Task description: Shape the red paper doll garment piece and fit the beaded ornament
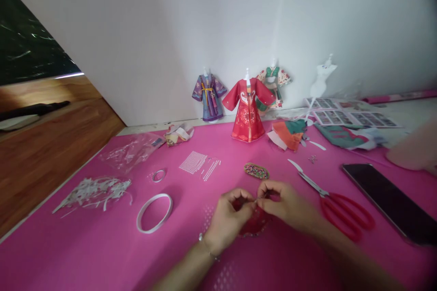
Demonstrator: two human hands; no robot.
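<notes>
No text can be read: beyond the phone (389,202), the printed sheets (373,119) are too small and blurred to decipher.

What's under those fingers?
Part of a red piece shows beneath the left fingers and right fingers. They cover the rest, so I can't tell its whole shape.
</notes>
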